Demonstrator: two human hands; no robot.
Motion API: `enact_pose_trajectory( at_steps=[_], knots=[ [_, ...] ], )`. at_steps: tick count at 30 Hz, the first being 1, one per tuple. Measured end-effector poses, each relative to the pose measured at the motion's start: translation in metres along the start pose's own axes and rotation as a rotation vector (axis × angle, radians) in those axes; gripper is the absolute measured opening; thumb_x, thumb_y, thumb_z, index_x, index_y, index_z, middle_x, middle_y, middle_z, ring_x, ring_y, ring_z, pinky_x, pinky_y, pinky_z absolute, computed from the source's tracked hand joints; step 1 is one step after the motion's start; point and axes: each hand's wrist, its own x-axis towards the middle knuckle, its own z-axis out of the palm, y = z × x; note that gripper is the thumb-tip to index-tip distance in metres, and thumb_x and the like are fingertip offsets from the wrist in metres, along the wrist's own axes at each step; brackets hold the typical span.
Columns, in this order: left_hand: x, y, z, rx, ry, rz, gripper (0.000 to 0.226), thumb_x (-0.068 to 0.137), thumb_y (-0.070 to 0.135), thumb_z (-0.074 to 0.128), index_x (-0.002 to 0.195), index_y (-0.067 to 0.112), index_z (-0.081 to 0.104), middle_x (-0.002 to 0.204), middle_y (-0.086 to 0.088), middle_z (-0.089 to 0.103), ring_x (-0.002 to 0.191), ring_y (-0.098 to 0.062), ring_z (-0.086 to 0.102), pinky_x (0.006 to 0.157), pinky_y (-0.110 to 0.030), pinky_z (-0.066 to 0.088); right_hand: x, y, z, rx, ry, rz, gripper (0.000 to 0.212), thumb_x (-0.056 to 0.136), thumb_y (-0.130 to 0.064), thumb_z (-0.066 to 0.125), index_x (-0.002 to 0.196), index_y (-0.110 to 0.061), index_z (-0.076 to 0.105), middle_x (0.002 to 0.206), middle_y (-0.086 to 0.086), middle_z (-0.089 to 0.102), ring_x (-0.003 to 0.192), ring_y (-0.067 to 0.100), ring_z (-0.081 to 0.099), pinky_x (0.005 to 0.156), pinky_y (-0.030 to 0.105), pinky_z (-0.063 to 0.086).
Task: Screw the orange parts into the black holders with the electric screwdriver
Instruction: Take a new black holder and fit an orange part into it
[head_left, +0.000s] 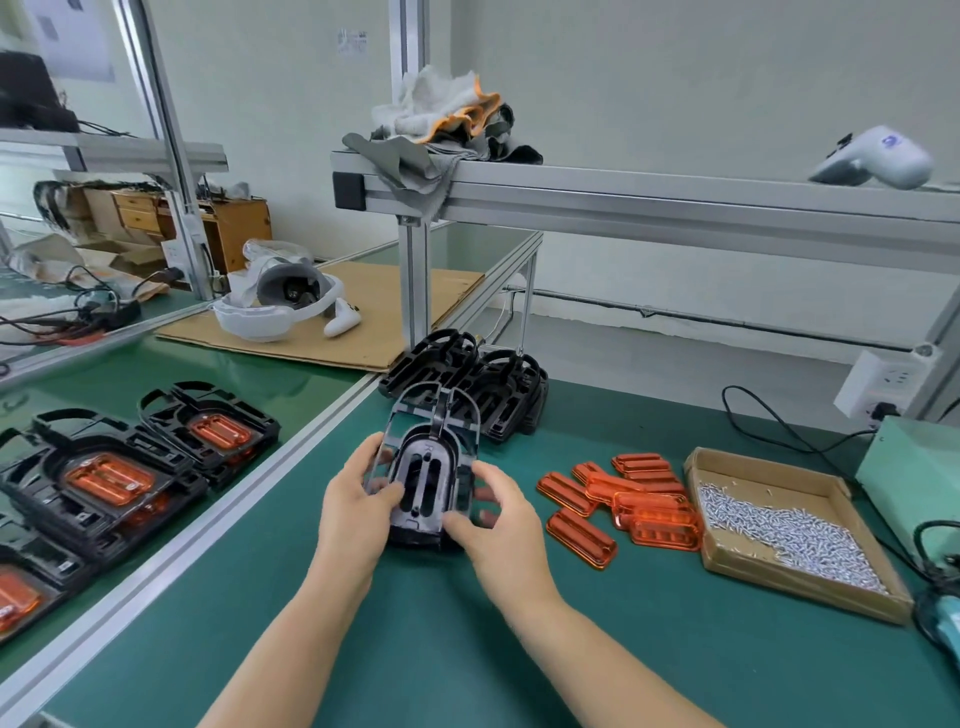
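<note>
Black holder in hand (423, 480): one empty holder, no orange part seated in it; held just above the green tabletop (467, 649), in front of the person.
Finished units (104, 480): several black holders with orange parts fitted lie stacked at the far left, beyond the aluminium rail.
Empty holder stock (467, 384): a stack of bare black holders sits just behind the held one.
Orange parts (618, 499): a loose pile lies on the tabletop, right of the hands, beside the cardboard screw tray (795, 525).
Electric screwdriver (943, 621): partly visible at the right edge, lying untouched.
Progress: judged partway; some units done, many parts left. For this unit, fitting and screwing are not yet begun.
Left hand (353, 499): clamped on the holder's left edge, thumb on the top face, fingers underneath.
Right hand (498, 525): gripping the holder's right near corner, thumb on top, fingertips curled round the side.
Arms: both forearms reach forward, converging on the holder.
</note>
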Motion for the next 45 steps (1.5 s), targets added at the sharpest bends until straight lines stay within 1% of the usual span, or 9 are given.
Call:
enact_pose_trajectory(
  at_steps=[3, 8, 12, 16, 21, 29, 32, 35, 45],
  knots=[
    [-0.013, 0.007, 0.01, -0.251, -0.067, 0.003, 0.054, 0.086, -0.015, 0.051, 0.114, 0.03, 0.057, 0.089, 0.025, 0.071, 0.079, 0.005, 0.067, 0.067, -0.014, 0.052, 0.0, -0.001, -0.014, 0.122, 0.053, 0.022, 0.052, 0.084, -0.013, 0.071, 0.122, -0.039, 0.046, 0.12, -0.024, 0.051, 0.103, -0.011, 0.052, 0.079, 0.006, 0.042],
    [-0.045, 0.009, 0.04, -0.391, -0.179, -0.106, 0.058, 0.087, -0.011, 0.054, 0.136, 0.02, 0.048, 0.119, 0.001, 0.065, 0.109, -0.016, 0.062, 0.1, -0.038, 0.045, -0.004, -0.003, -0.059, 0.29, 0.029, 0.132, 0.056, 0.09, -0.009, 0.065, 0.137, -0.029, 0.043, 0.126, -0.011, 0.059, 0.11, -0.008, 0.056, 0.085, 0.011, 0.045],
    [-0.077, 0.012, 0.059, -0.364, -0.351, -0.122, 0.045, 0.086, 0.002, 0.062, 0.121, 0.029, 0.052, 0.111, 0.0, 0.069, 0.099, -0.018, 0.066, 0.088, -0.035, 0.047, -0.015, -0.002, -0.111, 0.212, -0.035, 0.183, 0.047, 0.092, 0.0, 0.058, 0.124, -0.032, 0.048, 0.102, -0.023, 0.066, 0.089, -0.019, 0.06, 0.07, 0.003, 0.046],
    [-0.088, 0.015, 0.067, -0.118, -0.291, -0.049, 0.025, 0.086, 0.024, 0.066, 0.107, 0.033, 0.057, 0.103, 0.001, 0.063, 0.092, -0.009, 0.057, 0.075, -0.025, 0.043, -0.037, 0.004, -0.165, 0.059, -0.172, 0.211, 0.044, 0.093, 0.007, 0.049, 0.096, -0.033, 0.065, 0.091, -0.023, 0.073, 0.082, -0.007, 0.068, 0.064, 0.006, 0.048],
    [-0.08, 0.014, 0.081, 0.085, -0.256, 0.12, 0.03, 0.087, 0.024, 0.065, 0.107, 0.041, 0.052, 0.105, 0.016, 0.052, 0.099, 0.001, 0.049, 0.074, -0.015, 0.036, -0.057, 0.023, -0.205, -0.143, -0.34, 0.289, 0.035, 0.094, -0.001, 0.055, 0.114, -0.027, 0.067, 0.102, -0.011, 0.074, 0.089, 0.003, 0.069, 0.073, 0.012, 0.049],
    [-0.033, 0.005, 0.124, 0.671, -0.523, 0.465, 0.051, 0.085, -0.002, 0.052, 0.126, 0.027, 0.057, 0.129, 0.008, 0.055, 0.128, -0.014, 0.036, 0.107, -0.03, 0.027, -0.041, 0.037, -0.213, -0.374, -0.461, 0.233, 0.022, 0.092, -0.023, 0.066, 0.109, -0.037, 0.065, 0.091, -0.028, 0.07, 0.083, -0.011, 0.063, 0.075, 0.005, 0.042],
    [-0.02, 0.003, 0.137, 0.862, -0.711, 0.562, 0.056, 0.086, 0.001, 0.051, 0.133, 0.032, 0.052, 0.137, 0.008, 0.05, 0.137, -0.014, 0.025, 0.112, -0.031, 0.016, -0.033, 0.041, -0.211, -0.446, -0.425, 0.172, 0.015, 0.092, -0.026, 0.065, 0.106, -0.024, 0.07, 0.085, -0.01, 0.069, 0.07, 0.0, 0.057, 0.068, 0.009, 0.042],
    [-0.01, 0.003, 0.145, 1.036, -0.863, 0.588, 0.054, 0.088, 0.007, 0.053, 0.133, 0.037, 0.051, 0.138, 0.01, 0.049, 0.14, -0.012, 0.021, 0.112, -0.033, 0.01, -0.029, 0.048, -0.206, -0.546, -0.368, 0.101, 0.023, 0.091, -0.032, 0.066, 0.113, -0.024, 0.07, 0.104, -0.002, 0.065, 0.091, 0.007, 0.059, 0.077, 0.007, 0.039],
    [0.004, 0.019, 0.143, 1.359, -0.827, 0.836, 0.042, 0.091, 0.039, 0.055, 0.132, 0.031, 0.049, 0.127, 0.006, 0.052, 0.117, -0.019, 0.037, 0.098, -0.036, 0.028, -0.038, 0.064, -0.188, -0.421, -0.195, 0.051, 0.011, 0.088, -0.032, 0.07, 0.098, -0.035, 0.074, 0.089, -0.011, 0.056, 0.085, 0.001, 0.054, 0.077, 0.012, 0.039]
  ],
)
